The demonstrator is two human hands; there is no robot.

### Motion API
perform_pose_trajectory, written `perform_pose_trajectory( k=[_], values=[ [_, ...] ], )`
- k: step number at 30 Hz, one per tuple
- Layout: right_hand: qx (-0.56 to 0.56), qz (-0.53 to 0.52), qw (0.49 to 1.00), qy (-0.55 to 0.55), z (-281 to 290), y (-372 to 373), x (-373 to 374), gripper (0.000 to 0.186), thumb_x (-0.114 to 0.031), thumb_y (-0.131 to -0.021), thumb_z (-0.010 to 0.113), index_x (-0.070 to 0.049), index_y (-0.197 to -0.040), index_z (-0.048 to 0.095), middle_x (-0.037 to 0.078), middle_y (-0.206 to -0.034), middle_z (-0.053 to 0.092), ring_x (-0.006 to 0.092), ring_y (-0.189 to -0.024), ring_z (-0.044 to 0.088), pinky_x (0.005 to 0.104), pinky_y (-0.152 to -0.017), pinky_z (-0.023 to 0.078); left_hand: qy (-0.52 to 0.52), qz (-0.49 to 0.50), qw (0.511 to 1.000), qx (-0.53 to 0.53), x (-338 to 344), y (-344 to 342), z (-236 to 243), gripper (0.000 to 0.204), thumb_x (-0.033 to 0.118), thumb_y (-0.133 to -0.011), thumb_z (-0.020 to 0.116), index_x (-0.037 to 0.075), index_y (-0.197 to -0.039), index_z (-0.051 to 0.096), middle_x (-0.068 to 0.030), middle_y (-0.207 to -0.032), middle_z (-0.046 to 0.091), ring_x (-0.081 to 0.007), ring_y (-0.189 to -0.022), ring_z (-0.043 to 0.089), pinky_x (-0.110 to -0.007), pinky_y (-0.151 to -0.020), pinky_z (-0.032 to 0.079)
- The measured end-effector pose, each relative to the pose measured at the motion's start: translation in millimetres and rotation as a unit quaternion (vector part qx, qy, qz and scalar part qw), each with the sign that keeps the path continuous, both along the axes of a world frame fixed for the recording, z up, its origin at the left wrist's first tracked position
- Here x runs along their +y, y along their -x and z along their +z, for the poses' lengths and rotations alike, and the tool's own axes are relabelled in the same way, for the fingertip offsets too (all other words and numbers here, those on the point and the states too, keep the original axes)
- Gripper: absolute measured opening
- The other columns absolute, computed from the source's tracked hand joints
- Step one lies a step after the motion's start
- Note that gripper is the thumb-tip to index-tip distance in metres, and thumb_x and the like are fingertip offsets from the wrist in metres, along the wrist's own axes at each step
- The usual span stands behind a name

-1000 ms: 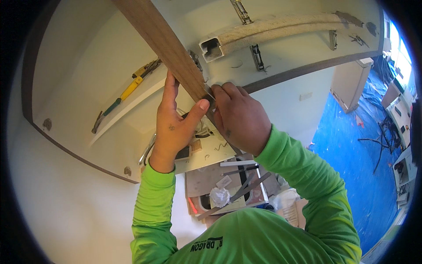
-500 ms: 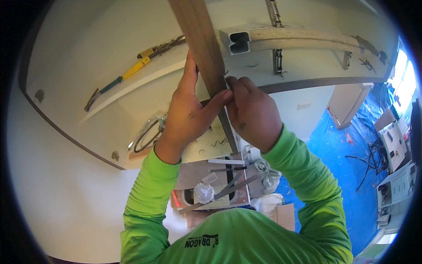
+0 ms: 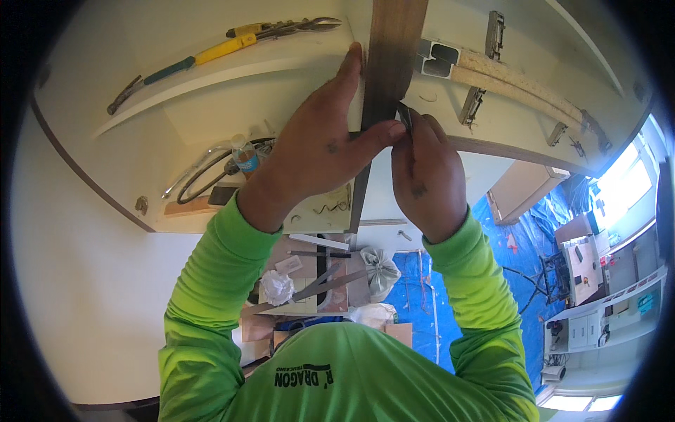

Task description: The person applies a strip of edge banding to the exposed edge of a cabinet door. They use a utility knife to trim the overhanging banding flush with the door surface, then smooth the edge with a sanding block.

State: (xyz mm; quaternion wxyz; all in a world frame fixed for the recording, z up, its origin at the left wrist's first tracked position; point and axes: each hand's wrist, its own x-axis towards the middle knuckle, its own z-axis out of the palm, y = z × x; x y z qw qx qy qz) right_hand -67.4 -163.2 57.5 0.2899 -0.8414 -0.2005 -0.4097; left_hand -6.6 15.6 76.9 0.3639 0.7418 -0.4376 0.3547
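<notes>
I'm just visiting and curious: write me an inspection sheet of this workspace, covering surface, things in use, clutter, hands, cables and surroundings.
Surface: pale cabinet interior, with curled scraps lying on it.
Things in use: dark brown board; small dark-tipped tool, mostly hidden.
Clutter: yellow-and-teal-handled tool, clear bottle with a blue label, crumpled white ball.
Hands: left hand spread beside the board, thumb reaching across; right hand closed on the small tool.
Cables: dark curved cable or hose near the bottle.
Surroundings: blue floor sheeting, bright window, white wall.
</notes>
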Motion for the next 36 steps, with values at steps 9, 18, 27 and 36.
perform_pose_trajectory(
  k=[9, 18, 27, 36],
  values=[
    [-0.009, -0.021, 0.999, 0.038, 2.8, -3.4, -0.9, 0.036, -0.004, -0.093, 0.06, 0.006, -0.127, 0.061, 0.024, -0.105, 0.067, 0.0445, -0.086, 0.068, 0.05, -0.073, 0.057, -0.043, 0.038, 0.99, 0.129, -1.4, 19.2, 14.5, 0.09, 0.035, -0.095, 0.077, -0.003, -0.161, 0.029, -0.0246, -0.129, 0.068, -0.036, -0.113, 0.072, -0.04, -0.093, 0.056],
    [-0.004, -0.017, 0.999, 0.033, 6.1, -8.5, 1.5, 0.033, -0.002, -0.09, 0.059, 0.007, -0.122, 0.061, 0.026, -0.102, 0.066, 0.0462, -0.084, 0.068, 0.0515, -0.073, 0.057, -0.004, 0.042, 0.997, 0.062, -7.6, 9.1, 4.8, 0.094, 0.041, -0.093, 0.077, -0.02, -0.149, 0.032, -0.0309, -0.106, 0.066, -0.0438, -0.095, 0.07, -0.047, -0.081, 0.057],
    [0.015, -0.042, 0.998, 0.038, 9.5, -5.6, 5.2, 0.023, -0.003, -0.091, 0.06, 0.005, -0.112, 0.059, 0.026, -0.095, 0.064, 0.0471, -0.078, 0.066, 0.0538, -0.069, 0.055, 0.016, 0.042, 0.994, 0.103, -13.0, 10.5, 5.7, 0.085, 0.025, -0.101, 0.071, -0.003, -0.162, 0.02, -0.0249, -0.131, 0.068, -0.0334, -0.117, 0.072, -0.039, -0.094, 0.06],
    [0.037, -0.058, 0.996, 0.054, 11.3, -7.7, 7.7, 0.019, -0.002, -0.087, 0.061, 0.005, -0.103, 0.055, 0.027, -0.091, 0.063, 0.0473, -0.076, 0.066, 0.0537, -0.068, 0.055, 0.006, 0.01, 0.973, 0.23, -12.5, 17.7, 17.2, 0.084, 0.024, -0.104, 0.066, -0.003, -0.163, 0.014, -0.0269, -0.123, 0.07, -0.033, -0.106, 0.076, -0.039, -0.086, 0.061]
  ],
)
